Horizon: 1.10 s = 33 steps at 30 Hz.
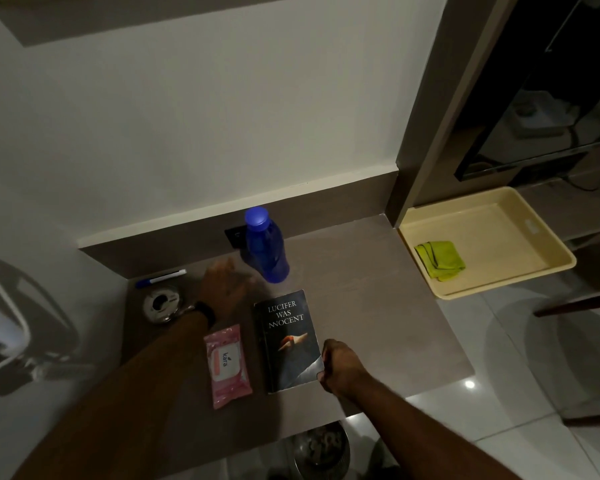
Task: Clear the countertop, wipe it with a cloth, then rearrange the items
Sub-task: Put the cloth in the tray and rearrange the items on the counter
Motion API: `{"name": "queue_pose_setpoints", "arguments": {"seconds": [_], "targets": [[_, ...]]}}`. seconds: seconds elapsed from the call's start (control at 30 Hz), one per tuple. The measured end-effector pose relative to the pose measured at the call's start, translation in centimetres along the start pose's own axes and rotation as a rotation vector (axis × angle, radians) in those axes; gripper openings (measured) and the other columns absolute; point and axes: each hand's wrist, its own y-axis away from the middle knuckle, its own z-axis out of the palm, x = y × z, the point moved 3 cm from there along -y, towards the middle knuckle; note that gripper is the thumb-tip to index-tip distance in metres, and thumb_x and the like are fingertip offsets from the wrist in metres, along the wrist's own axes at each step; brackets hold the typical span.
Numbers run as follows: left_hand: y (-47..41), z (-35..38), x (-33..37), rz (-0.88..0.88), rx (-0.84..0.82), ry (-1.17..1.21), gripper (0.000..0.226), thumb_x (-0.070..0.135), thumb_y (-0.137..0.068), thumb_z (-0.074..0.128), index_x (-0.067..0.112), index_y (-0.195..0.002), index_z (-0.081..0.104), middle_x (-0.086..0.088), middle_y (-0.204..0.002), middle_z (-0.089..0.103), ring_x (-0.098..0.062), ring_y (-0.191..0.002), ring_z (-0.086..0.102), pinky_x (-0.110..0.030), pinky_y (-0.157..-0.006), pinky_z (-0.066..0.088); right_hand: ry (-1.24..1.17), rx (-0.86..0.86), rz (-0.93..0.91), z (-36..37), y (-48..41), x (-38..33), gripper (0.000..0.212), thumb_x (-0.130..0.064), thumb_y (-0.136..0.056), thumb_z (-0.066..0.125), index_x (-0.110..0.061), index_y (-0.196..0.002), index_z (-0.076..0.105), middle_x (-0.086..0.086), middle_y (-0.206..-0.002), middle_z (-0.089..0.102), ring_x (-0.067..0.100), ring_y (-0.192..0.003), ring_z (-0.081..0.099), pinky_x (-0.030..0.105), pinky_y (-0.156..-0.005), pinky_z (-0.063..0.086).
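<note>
On the grey-brown countertop [378, 306] stands a blue bottle [266, 249] near the back wall. A dark book [286, 336] lies flat in front of it. My right hand [342, 367] pinches the book's lower right corner. Left of the book lies a pink wipes pack [227, 365]. My left hand [224, 287], blurred, reaches with spread fingers just left of the bottle's base, holding nothing. A round metal tin [161, 303] and a blue-capped pen [160, 278] sit at the left. A folded green cloth [440, 259] rests in a cream tray [520, 271] at the right.
The tray overhangs the counter's right end below a dark cabinet [541, 116]. A steel bin [321, 452] stands on the tiled floor below the counter's front edge. A white appliance [11, 323] sits at the far left. A black wall socket [234, 235] is behind the bottle.
</note>
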Motion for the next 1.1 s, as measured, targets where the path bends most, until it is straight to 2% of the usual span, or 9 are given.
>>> {"name": "queue_pose_setpoints", "arguments": {"seconds": [0.1,0.17,0.23,0.33,0.47,0.67,0.8,1.0,1.1], "targets": [[0.2,-1.0,-5.6,-0.126,-0.002,-0.193,0.031,0.019,-0.102,0.062,0.001,-0.127,0.060,-0.020,-0.131,0.062,-0.036,-0.122,0.060,-0.052,-0.109,0.048,-0.021,0.007,0.015,0.2,-0.2,0.2,0.032,-0.020,-0.086,0.079,-0.025,-0.099,0.050,0.000,-0.111,0.062,0.017,-0.097,0.059,0.022,-0.078,0.043],[-0.9,-2.4,-8.8,-0.252,0.041,-0.315,0.030,0.007,-0.101,0.060,-0.005,-0.128,0.061,-0.028,-0.133,0.062,-0.043,-0.124,0.060,-0.054,-0.109,0.048,-0.027,0.009,0.014,0.4,-0.6,0.5,0.032,-0.020,-0.086,0.079,-0.026,-0.099,0.050,-0.003,-0.108,0.060,0.015,-0.095,0.058,0.020,-0.075,0.043],[-2.0,-4.0,-11.0,-0.307,0.048,-0.425,0.035,0.010,-0.099,0.063,-0.003,-0.132,0.061,-0.027,-0.137,0.060,-0.044,-0.129,0.057,-0.052,-0.113,0.046,-0.028,0.005,0.022,0.7,-0.8,0.8,0.033,-0.020,-0.085,0.079,-0.027,-0.098,0.050,-0.004,-0.106,0.060,0.015,-0.093,0.059,0.017,-0.070,0.042],[-3.9,-5.4,-13.3,-0.288,-0.020,-0.612,0.041,0.025,-0.096,0.067,0.008,-0.133,0.062,-0.018,-0.140,0.059,-0.037,-0.134,0.055,-0.045,-0.116,0.042,0.012,0.021,0.027,1.1,-1.3,1.1,0.029,-0.024,-0.082,0.077,-0.026,-0.095,0.051,-0.001,-0.105,0.064,0.016,-0.088,0.058,0.022,-0.073,0.042],[-7.0,-4.4,-14.9,-0.248,-0.084,-0.572,0.037,0.007,-0.098,0.064,0.002,-0.134,0.065,-0.025,-0.138,0.062,-0.044,-0.132,0.056,-0.052,-0.114,0.045,0.029,0.028,0.033,1.3,-1.6,1.2,0.029,-0.026,-0.079,0.076,-0.027,-0.094,0.052,-0.004,-0.099,0.063,0.016,-0.084,0.059,0.021,-0.070,0.042],[-8.6,-2.9,-14.8,-0.185,-0.025,-0.710,0.025,0.014,-0.103,0.057,0.002,-0.116,0.074,-0.022,-0.122,0.070,-0.041,-0.116,0.067,-0.049,-0.101,0.056,0.019,0.021,0.055,1.7,-1.8,1.7,0.032,-0.026,-0.078,0.080,-0.030,-0.095,0.053,-0.007,-0.099,0.061,0.012,-0.084,0.059,0.011,-0.058,0.035],[-7.5,-2.2,-13.1,0.025,0.122,-0.744,0.024,0.009,-0.102,0.054,-0.004,-0.114,0.070,-0.028,-0.119,0.067,-0.046,-0.112,0.063,-0.053,-0.097,0.051,0.006,0.039,0.050,1.6,-1.7,1.6,0.031,-0.023,-0.080,0.080,-0.027,-0.098,0.055,-0.003,-0.104,0.064,0.015,-0.088,0.061,0.014,-0.062,0.040],[-1.4,0.7,-6.2,0.069,0.294,-0.281,0.029,0.021,-0.104,0.052,0.005,-0.125,0.065,-0.021,-0.120,0.068,-0.041,-0.110,0.065,-0.051,-0.095,0.053,-0.025,0.049,0.036,1.1,-1.0,0.9,0.029,-0.024,-0.083,0.079,-0.025,-0.100,0.055,-0.004,-0.105,0.061,0.015,-0.094,0.061,0.023,-0.077,0.046],[0.8,4.7,-1.3,0.456,0.280,-0.386,0.023,0.022,-0.100,0.059,0.012,-0.118,0.068,-0.011,-0.110,0.071,-0.030,-0.098,0.071,-0.042,-0.086,0.059,-0.036,0.054,0.016,1.0,-0.8,1.0,0.031,-0.023,-0.085,0.079,-0.026,-0.102,0.054,-0.005,-0.106,0.058,0.014,-0.097,0.058,0.022,-0.081,0.045]]}}
